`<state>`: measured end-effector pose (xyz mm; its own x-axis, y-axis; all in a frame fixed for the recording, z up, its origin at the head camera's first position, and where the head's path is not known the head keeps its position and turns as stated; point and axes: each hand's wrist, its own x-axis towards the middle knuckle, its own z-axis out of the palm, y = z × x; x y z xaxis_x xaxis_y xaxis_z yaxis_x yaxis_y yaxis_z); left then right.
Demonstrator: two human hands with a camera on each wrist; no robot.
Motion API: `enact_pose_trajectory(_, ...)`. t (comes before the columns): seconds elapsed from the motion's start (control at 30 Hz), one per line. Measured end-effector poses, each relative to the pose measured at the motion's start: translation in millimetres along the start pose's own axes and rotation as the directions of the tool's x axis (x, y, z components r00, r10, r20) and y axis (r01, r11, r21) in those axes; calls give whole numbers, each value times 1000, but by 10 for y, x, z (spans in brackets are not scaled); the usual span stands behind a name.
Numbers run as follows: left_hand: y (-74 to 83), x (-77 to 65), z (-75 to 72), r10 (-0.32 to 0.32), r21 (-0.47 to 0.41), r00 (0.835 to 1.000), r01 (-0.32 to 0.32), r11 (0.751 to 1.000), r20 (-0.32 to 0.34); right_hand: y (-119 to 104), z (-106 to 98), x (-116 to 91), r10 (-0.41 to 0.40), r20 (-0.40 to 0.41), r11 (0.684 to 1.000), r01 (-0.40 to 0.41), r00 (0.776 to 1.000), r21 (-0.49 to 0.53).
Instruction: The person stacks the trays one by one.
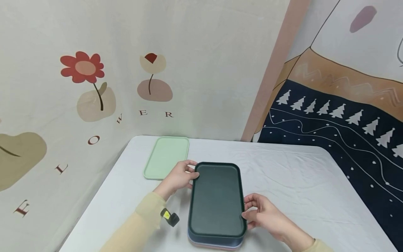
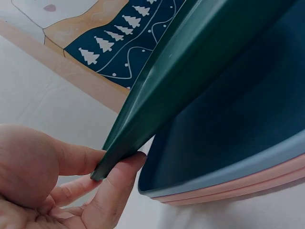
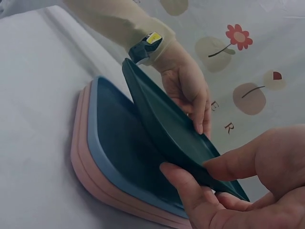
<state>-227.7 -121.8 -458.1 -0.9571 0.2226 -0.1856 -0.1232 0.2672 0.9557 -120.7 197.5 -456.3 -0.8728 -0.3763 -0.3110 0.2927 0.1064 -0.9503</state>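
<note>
A dark green rectangular tray (image 1: 217, 199) is raised above a small stack of trays. My left hand (image 1: 179, 175) pinches its far left edge, with the thumb on the rim and fingers underneath. At the near right side, my right hand (image 1: 266, 213) pinches the opposite edge between thumb and fingers. In the right wrist view the green tray slants over a blue tray (image 3: 92, 124), with a gap between them. Pink trays (image 3: 78, 143) lie under the blue one. The left wrist view shows the left hand (image 2: 71, 181) gripping a corner of the green tray (image 2: 190, 62).
A light green tray (image 1: 167, 157) lies flat at the back left of the white-covered table (image 1: 283, 175). A curtain printed with flowers and letters (image 1: 204, 70) hangs behind, and a dark cloth with white trees (image 1: 315, 129) hangs at the right.
</note>
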Motion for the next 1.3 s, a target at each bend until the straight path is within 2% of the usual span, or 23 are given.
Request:
enact_pose_trajectory(0.5, -76, -36, 80, -8, 126, 999, 12, 992, -31, 63, 35, -33, 41, 26, 997, -39, 999, -62)
enact_pose_trajectory(0.73, -131, -30, 103, 18, 183, 999, -11, 983, -40, 66, 41, -30, 45, 13, 994, -44, 999, -96)
enact_pose_trajectory(1.3, -149, -6, 132, 21, 260, 999, -8, 966, -46, 98, 35, -22, 33, 13, 993, -31, 999, -112)
